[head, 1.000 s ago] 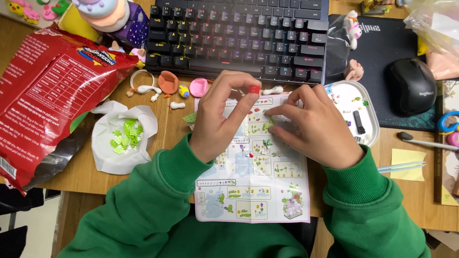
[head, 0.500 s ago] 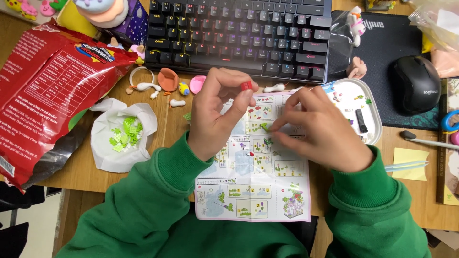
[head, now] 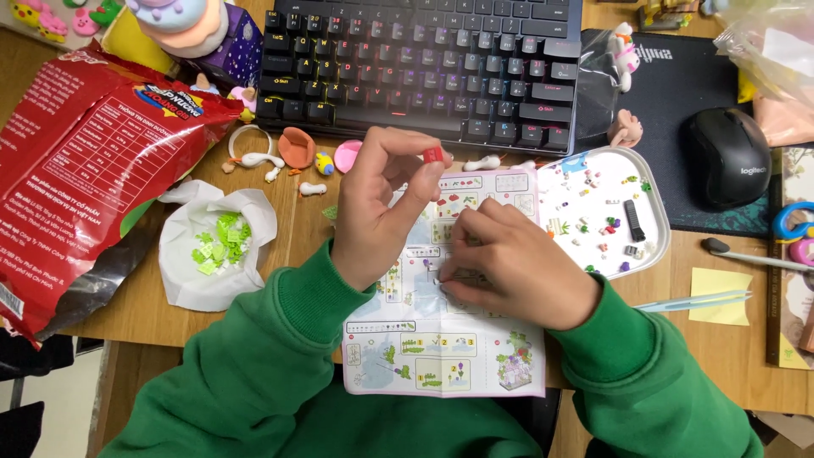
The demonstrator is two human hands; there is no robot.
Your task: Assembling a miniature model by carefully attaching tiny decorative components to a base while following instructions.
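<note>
Above the instruction sheet [head: 445, 339], the left hand [head: 381, 212] pinches a small red brick [head: 433, 154] between its fingers [head: 421, 182]; the right hand [head: 513, 267] presses curled fingers onto the sheet.

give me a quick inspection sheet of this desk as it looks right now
surface: wooden desk, crowded.
job's things: small red brick; printed instruction sheet; white metal tray of tiny parts.
clutter: red snack bag, white bag of green bricks, black keyboard, black mouse, yellow sticky note.
grips: left hand pinches the brick; right hand presses on the sheet.
cables: nothing seen.
surroundings: green sleeves.
</note>
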